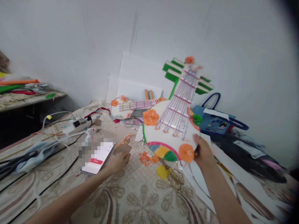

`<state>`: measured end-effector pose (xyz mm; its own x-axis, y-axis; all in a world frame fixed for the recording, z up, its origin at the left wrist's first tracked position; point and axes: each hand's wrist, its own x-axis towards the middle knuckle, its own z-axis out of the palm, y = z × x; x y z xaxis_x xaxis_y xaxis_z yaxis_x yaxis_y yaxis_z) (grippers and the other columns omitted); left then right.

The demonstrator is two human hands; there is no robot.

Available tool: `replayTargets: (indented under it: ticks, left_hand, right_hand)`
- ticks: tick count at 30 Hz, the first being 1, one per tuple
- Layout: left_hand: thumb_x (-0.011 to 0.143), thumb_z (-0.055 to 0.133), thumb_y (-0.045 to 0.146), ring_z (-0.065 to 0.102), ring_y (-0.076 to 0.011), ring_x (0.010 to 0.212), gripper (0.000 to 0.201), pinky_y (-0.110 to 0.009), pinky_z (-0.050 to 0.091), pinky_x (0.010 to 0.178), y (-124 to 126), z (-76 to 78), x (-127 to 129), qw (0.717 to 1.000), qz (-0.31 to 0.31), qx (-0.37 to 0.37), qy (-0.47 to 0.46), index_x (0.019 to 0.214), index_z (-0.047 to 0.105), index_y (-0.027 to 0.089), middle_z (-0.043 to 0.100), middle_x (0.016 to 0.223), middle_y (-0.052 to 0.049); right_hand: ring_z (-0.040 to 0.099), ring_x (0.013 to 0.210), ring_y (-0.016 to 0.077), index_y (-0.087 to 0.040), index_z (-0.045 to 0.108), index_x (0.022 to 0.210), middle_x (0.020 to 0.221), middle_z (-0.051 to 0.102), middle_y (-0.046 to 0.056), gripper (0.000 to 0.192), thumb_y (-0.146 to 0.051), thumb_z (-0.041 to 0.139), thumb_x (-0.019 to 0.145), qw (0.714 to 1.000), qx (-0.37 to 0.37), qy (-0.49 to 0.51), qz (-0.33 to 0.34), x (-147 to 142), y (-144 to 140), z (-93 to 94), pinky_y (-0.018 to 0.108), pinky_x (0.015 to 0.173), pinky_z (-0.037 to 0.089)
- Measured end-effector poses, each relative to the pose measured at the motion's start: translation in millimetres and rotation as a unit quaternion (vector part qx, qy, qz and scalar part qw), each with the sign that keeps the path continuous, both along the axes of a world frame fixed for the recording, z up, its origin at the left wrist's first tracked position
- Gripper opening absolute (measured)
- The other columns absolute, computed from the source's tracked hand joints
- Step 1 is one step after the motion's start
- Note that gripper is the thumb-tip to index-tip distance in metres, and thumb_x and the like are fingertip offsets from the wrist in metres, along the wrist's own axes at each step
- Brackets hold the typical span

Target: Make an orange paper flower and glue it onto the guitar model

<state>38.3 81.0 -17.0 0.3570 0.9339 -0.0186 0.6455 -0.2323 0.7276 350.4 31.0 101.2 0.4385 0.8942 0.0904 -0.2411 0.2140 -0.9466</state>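
Note:
In my right hand point(202, 152) I hold a handmade toy guitar point(168, 109) by the lower right edge of its white body, neck tilted up. It has purple strings, orange paper flowers, green-edged pegs and a coloured band. My left hand point(120, 162) is low over the table beside a phone point(98, 160), its fingers curled in; whatever they may hold is hidden. Orange scraps point(146, 158) lie between the hands. Below the guitar are gold-handled scissors point(174, 178) and a yellow piece point(161, 171). Behind stands a smaller toy guitar point(122, 107) with orange flowers.
White boards point(140, 74) lean against the wall. At the left are a power strip point(78, 124), cables and black-handled scissors point(18, 161). A blue bag point(207, 119), a dark package point(247, 149) and white sheets point(221, 180) lie right. The tablecloth point(142, 202) is patterned.

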Motion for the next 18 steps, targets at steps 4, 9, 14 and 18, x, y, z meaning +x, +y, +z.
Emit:
replayTargets:
  ticks: [4, 9, 14, 18]
  left_hand:
    - [0.081, 0.038, 0.029, 0.043, -0.0153, 0.044, 0.037, -0.029, 0.029, 0.052, 3.1, -1.5, 1.3, 1.0, 0.004, -0.007, -0.007, 0.045, 0.043, 0.02, 0.049, 0.046, -0.002]
    - [0.082, 0.038, 0.035, 0.047, -0.014, 0.045, 0.033, -0.027, 0.035, 0.052, 5.5, 6.1, 3.1, 0.996, -0.004, -0.02, -0.083, 0.059, 0.055, 0.018, 0.054, 0.05, -0.001]
    - [0.081, 0.04, 0.05, 0.057, -0.0155, 0.061, 0.039, -0.026, 0.042, 0.055, 15.7, 35.9, -3.9, 0.98, 0.004, -0.022, -0.197, 0.09, 0.058, 0.016, 0.065, 0.076, -0.005]
    - [0.081, 0.04, 0.057, 0.062, -0.0201, 0.081, 0.048, -0.028, 0.048, 0.064, 18.8, 55.9, -6.6, 0.965, -0.01, -0.04, -0.26, 0.1, 0.057, 0.016, 0.066, 0.097, -0.009]
  right_hand:
    - [0.044, 0.037, 0.0067, -0.021, 0.06, 0.078, 0.059, 0.061, -0.005, 0.025, -0.04, 0.068, 0.063, 0.999, 0.045, 0.014, -0.017, 7.9, 9.8, 19.8, 0.018, 0.028, 0.023]
    - [0.04, 0.032, 0.0076, -0.022, 0.06, 0.077, 0.051, 0.059, -0.005, 0.024, -0.042, 0.065, 0.067, 1.0, 0.002, 0.008, 0.03, 0.7, 13.0, 5.5, 0.019, 0.027, 0.021]
    - [0.037, 0.029, 0.0075, -0.016, 0.064, 0.075, 0.043, 0.055, -0.003, 0.026, -0.039, 0.071, 0.066, 0.992, -0.052, -0.023, 0.109, -24.6, 0.5, -39.5, 0.018, 0.027, 0.02]
    - [0.053, 0.041, 0.0132, -0.017, 0.067, 0.085, 0.06, 0.066, 0.003, 0.034, -0.048, 0.067, 0.069, 0.987, -0.065, -0.021, 0.145, -41.2, -12.0, -62.9, 0.02, 0.033, 0.033]
